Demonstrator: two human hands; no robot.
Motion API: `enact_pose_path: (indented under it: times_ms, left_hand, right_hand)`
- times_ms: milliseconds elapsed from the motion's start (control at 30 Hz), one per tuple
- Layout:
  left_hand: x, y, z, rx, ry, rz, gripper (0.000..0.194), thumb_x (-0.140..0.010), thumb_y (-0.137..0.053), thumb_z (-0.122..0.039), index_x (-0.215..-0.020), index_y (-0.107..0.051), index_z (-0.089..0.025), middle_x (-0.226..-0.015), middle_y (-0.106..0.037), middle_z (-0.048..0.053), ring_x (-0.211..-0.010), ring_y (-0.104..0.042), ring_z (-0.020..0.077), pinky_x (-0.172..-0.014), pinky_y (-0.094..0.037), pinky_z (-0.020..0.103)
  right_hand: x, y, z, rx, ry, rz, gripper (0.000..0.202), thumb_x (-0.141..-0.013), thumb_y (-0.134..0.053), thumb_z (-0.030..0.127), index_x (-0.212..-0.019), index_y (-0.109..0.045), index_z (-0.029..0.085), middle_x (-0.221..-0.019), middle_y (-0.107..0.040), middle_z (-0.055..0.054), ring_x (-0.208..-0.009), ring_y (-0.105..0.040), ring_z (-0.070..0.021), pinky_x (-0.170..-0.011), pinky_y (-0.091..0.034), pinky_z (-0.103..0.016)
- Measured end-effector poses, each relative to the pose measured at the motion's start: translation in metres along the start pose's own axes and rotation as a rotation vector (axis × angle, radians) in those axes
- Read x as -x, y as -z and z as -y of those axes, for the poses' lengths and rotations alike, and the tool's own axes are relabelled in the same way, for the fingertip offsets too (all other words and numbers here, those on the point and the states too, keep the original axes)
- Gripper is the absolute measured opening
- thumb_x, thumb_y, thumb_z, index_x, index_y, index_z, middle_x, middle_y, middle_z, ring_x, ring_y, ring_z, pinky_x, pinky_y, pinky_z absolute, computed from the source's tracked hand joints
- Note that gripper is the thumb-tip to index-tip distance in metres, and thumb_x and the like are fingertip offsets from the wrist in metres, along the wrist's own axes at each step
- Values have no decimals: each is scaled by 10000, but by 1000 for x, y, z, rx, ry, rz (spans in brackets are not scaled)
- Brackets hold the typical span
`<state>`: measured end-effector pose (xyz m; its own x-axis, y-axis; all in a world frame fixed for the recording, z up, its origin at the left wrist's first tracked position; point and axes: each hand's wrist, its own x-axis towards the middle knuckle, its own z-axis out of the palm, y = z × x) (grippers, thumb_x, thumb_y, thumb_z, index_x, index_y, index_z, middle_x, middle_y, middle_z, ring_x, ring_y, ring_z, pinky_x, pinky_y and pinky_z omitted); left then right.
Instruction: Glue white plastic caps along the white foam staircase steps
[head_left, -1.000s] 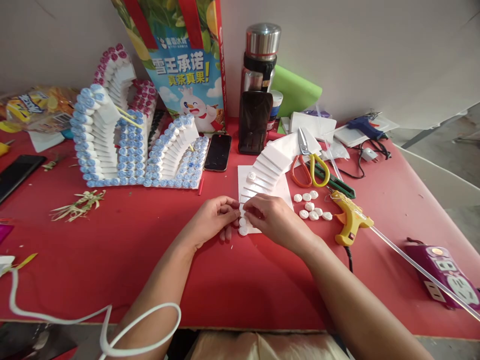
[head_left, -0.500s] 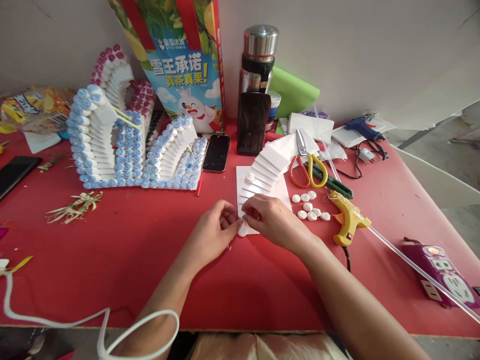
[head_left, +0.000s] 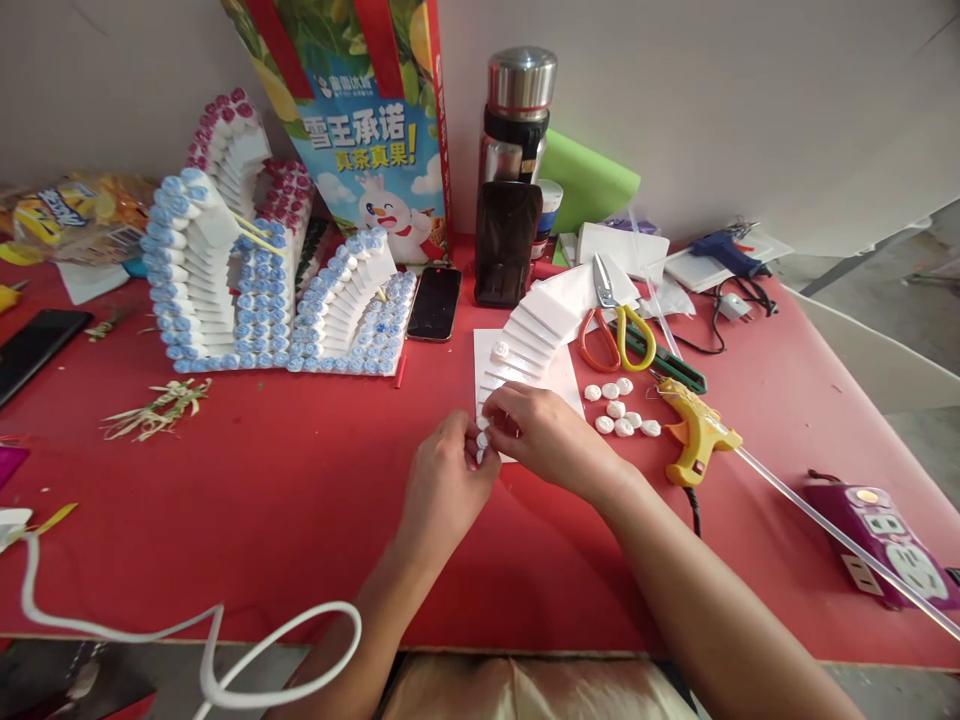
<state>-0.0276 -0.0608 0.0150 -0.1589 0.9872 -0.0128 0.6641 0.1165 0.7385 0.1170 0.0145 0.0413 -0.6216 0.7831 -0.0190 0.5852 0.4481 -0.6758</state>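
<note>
On the red table a white fan-shaped stepped piece (head_left: 551,315) lies on a white square sheet (head_left: 491,345). One white rosette (head_left: 499,351) sits on its left edge. At the near end, small white rosettes (head_left: 481,440) line up in a short row between my hands. My left hand (head_left: 454,475) is closed at this row, with thumb and fingertips around its lower part. My right hand (head_left: 551,435) pinches at the upper part of the row, thumb and forefinger close together. Fingertips partly hide the rosettes. Several loose white rosettes (head_left: 616,409) lie to the right.
Scissors (head_left: 619,330), a green cutter (head_left: 679,370) and a yellow glue gun (head_left: 697,435) with a long clear stick lie at right. A purple power strip (head_left: 885,545) is farther right. Blue-and-white models (head_left: 259,290), phone (head_left: 433,304) and steel flask (head_left: 521,90) stand behind.
My left hand has turned more upright and shifted slightly right, uncovering more of the rosette row. My right hand stays nearly in place. The view has shifted slightly.
</note>
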Motion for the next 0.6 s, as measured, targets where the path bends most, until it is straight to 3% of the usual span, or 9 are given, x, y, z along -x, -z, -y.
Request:
enact_pose_path:
  times_ms: [167, 367, 600]
  left_hand:
    - [1, 1, 2, 52, -19, 5, 210, -815, -593, -169, -741, -408, -233, -668, -501, -45, -575, -478, 125, -556, -343, 251]
    - [0, 4, -1, 77, 34, 47, 200, -863, -590, -281, -748, -432, -239, -676, -543, -27, -585, -525, 146, -562, -376, 258]
    - [-7, 22, 5, 274, 161, 200, 197, -861, -644, -392, -886, -531, -233, -734, -652, 3, -628, -646, 180, -564, -490, 275]
  right_hand:
    - [-1, -1, 1, 12, 23, 5, 131, -856, -605, 47, -814, -564, 165, -803, -566, 4, -657, -463, -101, -617, -345, -225]
    - [0, -1, 3, 90, 76, -4, 133, -909, -540, 65, -824, -578, 159, -824, -578, -26, -664, -464, -119, -604, -332, -246]
    - [8, 9, 0, -42, -46, 11, 115, -916, -574, 100, -977, -648, 164, -834, -660, -29, -683, -560, -129, -643, -397, -240]
